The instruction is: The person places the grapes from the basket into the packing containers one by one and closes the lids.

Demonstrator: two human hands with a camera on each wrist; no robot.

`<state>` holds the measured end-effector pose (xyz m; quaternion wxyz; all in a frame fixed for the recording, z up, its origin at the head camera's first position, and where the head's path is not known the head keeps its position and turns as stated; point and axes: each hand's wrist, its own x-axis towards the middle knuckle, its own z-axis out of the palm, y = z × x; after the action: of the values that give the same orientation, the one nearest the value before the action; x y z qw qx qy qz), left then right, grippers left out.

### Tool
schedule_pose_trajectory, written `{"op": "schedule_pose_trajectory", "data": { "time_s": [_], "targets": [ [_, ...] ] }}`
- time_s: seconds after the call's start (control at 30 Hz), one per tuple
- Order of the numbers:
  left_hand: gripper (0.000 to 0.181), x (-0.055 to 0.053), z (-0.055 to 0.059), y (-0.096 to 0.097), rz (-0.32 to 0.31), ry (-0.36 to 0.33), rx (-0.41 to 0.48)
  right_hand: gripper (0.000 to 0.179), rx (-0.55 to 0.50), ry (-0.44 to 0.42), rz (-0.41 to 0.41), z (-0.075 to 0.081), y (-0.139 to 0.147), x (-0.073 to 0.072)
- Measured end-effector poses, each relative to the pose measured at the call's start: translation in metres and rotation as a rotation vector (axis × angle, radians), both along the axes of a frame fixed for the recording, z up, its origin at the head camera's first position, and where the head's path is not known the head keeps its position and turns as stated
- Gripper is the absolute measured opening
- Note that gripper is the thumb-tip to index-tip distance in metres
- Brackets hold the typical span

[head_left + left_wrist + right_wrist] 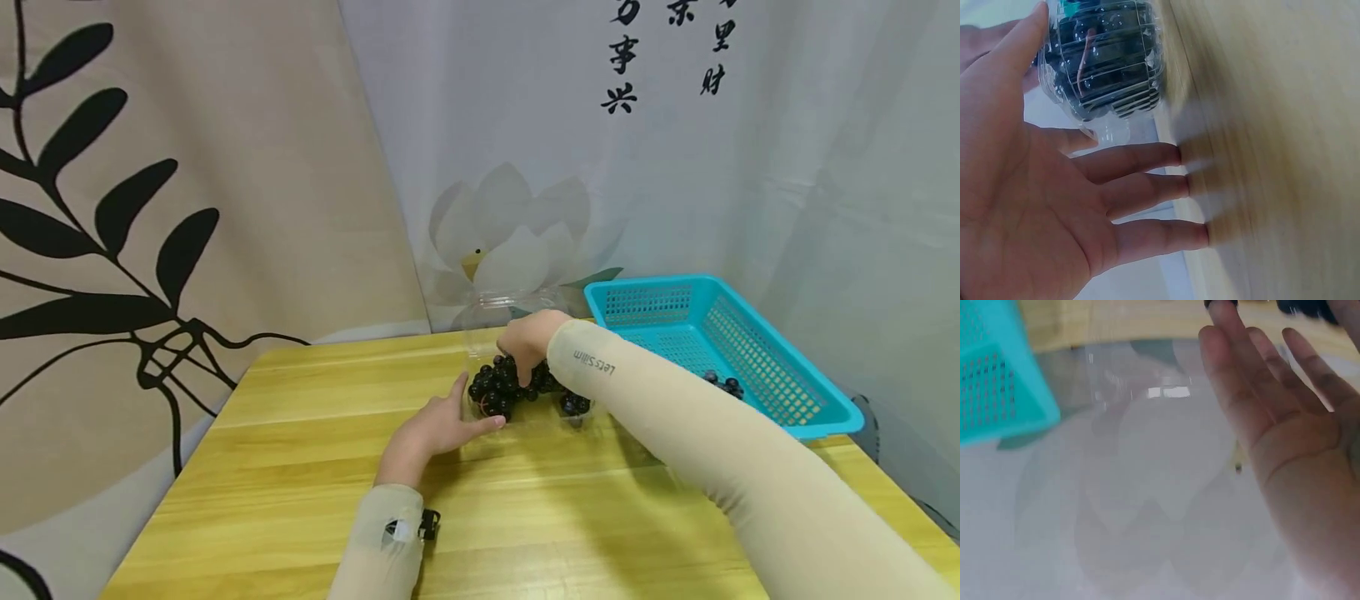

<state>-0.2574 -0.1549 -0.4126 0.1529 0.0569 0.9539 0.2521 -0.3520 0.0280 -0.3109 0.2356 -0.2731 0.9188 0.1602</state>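
Dark grapes (491, 390) fill a clear plastic box (1152, 94), whose see-through lid (487, 308) stands raised at the back. My left hand (431, 427) is at the box's near left corner, thumb and forefinger spread along its sides. In the left wrist view its other fingers are straight, their tips on the table. From above, my right hand (531, 340) reaches into the box with fingers pointing down at the grapes. The right wrist view shows those fingers fairly straight, one fingertip by a dark grape (1213, 302); nothing is visibly gripped.
A blue plastic basket (795, 367) stands right of the box, with a few dark grapes (726, 384) inside, partly hidden by the right sleeve (675, 417). Behind the wooden table (300, 467) hangs a printed curtain (285, 167).
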Motion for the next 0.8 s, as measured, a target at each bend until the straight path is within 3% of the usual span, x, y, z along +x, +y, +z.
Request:
{"op": "schedule_pose_trajectory", "data": {
  "time_s": [0.13, 0.27, 0.4, 0.67, 0.8],
  "targets": [
    [0.119, -0.001, 0.001, -0.001, 0.003, 0.008, -0.002, 0.055, -0.016, 0.040, 0.024, 0.038, 0.008, 0.004],
    [0.119, -0.002, -0.001, 0.001, 0.000, 0.003, -0.005, 0.042, -0.004, 0.091, 0.033, 0.063, 0.023, 0.011],
    [0.120, -0.001, -0.003, 0.003, -0.001, 0.001, -0.005, 0.033, 0.010, 0.104, 0.054, 0.075, 0.039, 0.019],
    [0.122, -0.002, -0.005, 0.003, -0.013, 0.019, -0.007, 0.042, 0.036, 0.090, 0.070, 0.090, 0.069, 0.038],
    [0.125, -0.004, -0.004, 0.002, -0.016, 0.023, -0.009, 0.043, 0.051, 0.104, 0.034, 0.097, 0.088, 0.044]
  ]
}}
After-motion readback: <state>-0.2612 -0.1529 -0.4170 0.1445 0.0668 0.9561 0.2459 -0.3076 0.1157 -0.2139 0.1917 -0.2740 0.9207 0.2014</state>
